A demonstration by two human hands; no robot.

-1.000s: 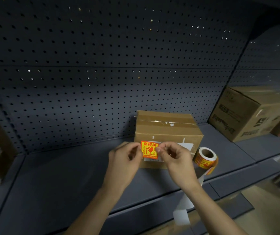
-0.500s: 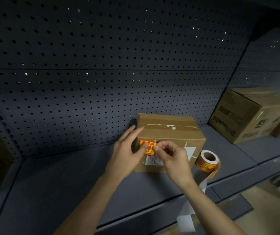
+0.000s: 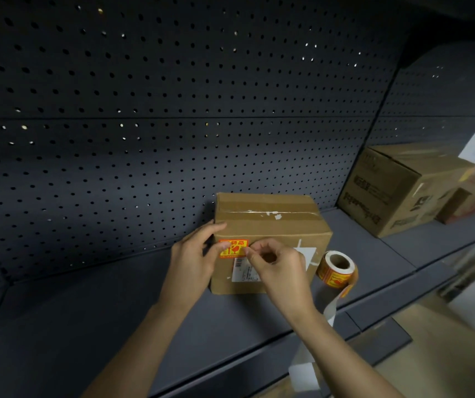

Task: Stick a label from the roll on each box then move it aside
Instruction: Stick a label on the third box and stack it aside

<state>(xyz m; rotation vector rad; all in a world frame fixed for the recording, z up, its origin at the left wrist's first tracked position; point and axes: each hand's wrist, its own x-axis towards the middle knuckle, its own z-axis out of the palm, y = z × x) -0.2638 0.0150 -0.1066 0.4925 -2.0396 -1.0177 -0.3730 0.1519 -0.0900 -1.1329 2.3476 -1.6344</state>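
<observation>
On box (image 3: 283, 232) front, upper-left: red/yellow label (image 3: 235, 249) w/ glass icon.

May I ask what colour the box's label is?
The label is red and yellow; head view.

Orange label (image 3: 233, 248) on box (image 3: 273, 225) front reads "碎品".

The left grip (image 3: 190, 262) and right grip (image 3: 280, 268) are bare hands; the left forearm (image 3: 144, 334) and right forearm (image 3: 342, 351) are uncovered along all their visible length.
</observation>
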